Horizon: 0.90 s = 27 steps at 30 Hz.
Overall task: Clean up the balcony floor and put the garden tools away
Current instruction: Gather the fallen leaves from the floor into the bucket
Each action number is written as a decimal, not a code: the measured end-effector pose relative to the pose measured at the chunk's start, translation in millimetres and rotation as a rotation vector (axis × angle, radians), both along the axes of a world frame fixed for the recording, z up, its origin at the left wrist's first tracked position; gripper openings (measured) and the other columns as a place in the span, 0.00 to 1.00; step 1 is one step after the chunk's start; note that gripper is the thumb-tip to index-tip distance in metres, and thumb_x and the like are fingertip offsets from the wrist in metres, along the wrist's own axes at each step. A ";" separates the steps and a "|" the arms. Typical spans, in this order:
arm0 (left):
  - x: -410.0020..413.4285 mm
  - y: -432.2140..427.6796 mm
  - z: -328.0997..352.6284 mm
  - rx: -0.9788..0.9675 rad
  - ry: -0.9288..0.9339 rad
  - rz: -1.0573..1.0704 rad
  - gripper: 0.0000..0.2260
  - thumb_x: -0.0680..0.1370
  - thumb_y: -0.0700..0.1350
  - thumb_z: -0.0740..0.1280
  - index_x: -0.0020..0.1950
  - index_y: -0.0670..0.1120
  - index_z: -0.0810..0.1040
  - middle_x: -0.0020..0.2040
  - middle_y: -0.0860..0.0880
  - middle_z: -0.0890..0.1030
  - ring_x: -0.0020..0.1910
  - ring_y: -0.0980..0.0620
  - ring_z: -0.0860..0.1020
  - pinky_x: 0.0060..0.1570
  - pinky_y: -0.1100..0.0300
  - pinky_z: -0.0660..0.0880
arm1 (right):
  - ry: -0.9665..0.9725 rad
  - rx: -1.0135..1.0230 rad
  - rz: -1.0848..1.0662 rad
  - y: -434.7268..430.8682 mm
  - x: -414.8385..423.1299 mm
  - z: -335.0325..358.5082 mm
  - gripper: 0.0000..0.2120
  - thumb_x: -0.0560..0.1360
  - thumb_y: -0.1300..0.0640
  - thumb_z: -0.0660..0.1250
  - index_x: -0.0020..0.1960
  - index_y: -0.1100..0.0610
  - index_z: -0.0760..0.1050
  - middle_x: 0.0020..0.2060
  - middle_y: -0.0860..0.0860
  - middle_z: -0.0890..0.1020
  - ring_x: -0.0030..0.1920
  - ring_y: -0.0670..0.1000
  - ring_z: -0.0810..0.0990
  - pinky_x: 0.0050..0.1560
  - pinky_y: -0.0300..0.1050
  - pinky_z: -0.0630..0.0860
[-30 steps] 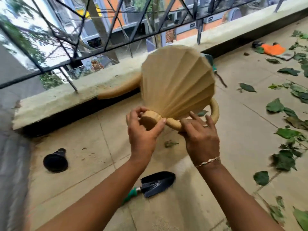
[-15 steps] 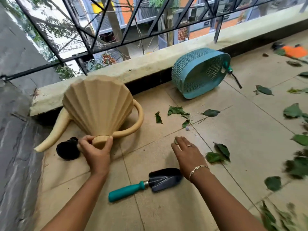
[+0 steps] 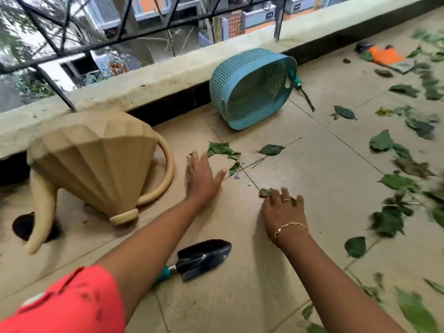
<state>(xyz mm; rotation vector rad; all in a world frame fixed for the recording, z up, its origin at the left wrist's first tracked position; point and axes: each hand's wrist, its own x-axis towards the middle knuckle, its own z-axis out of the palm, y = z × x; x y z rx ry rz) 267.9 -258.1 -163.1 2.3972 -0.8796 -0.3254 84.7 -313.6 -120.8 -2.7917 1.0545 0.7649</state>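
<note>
A beige ribbed watering can (image 3: 96,162) rests on the tiled floor at the left, its spout (image 3: 40,212) pointing down toward me. My left hand (image 3: 201,176) hovers flat and open just right of the can's handle, holding nothing. Over the floor further right, my right hand (image 3: 282,207) is spread with its fingertips on a small leaf (image 3: 265,193). A dark-bladed trowel with a teal handle (image 3: 201,258) lies between my forearms. Green leaves (image 3: 222,150) are scattered ahead and along the right side.
A teal mesh basket (image 3: 252,87) lies on its side against the low parapet wall (image 3: 168,75), with a green-handled tool (image 3: 299,85) behind it. A black round cap (image 3: 21,227) sits by the spout. An orange item (image 3: 384,55) lies far right.
The watering can went from held up in both hands to resting on the floor at the left. My left hand let go of it and moved right; my right hand reached onto a leaf.
</note>
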 end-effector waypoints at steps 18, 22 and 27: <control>-42.7 -112.0 -29.7 0.044 0.036 -0.304 0.31 0.80 0.60 0.54 0.78 0.47 0.49 0.78 0.42 0.47 0.77 0.44 0.45 0.73 0.49 0.42 | -0.245 0.106 0.068 -28.2 -34.4 -24.9 0.29 0.79 0.49 0.57 0.75 0.44 0.47 0.76 0.53 0.41 0.75 0.57 0.42 0.71 0.61 0.47; -96.3 -129.0 -8.1 -0.245 0.334 -0.579 0.26 0.81 0.56 0.51 0.77 0.46 0.56 0.76 0.43 0.60 0.75 0.45 0.58 0.74 0.46 0.51 | -0.266 0.009 0.032 -47.3 -52.2 -29.3 0.22 0.81 0.53 0.52 0.74 0.46 0.55 0.76 0.53 0.48 0.75 0.56 0.46 0.72 0.59 0.47; -78.0 -119.4 -25.3 -0.038 0.131 -0.081 0.29 0.81 0.61 0.46 0.77 0.46 0.54 0.78 0.43 0.50 0.77 0.45 0.46 0.74 0.47 0.41 | -0.339 -0.108 -0.317 -66.3 -78.9 -27.2 0.29 0.78 0.61 0.58 0.75 0.52 0.51 0.76 0.55 0.48 0.75 0.57 0.45 0.72 0.57 0.49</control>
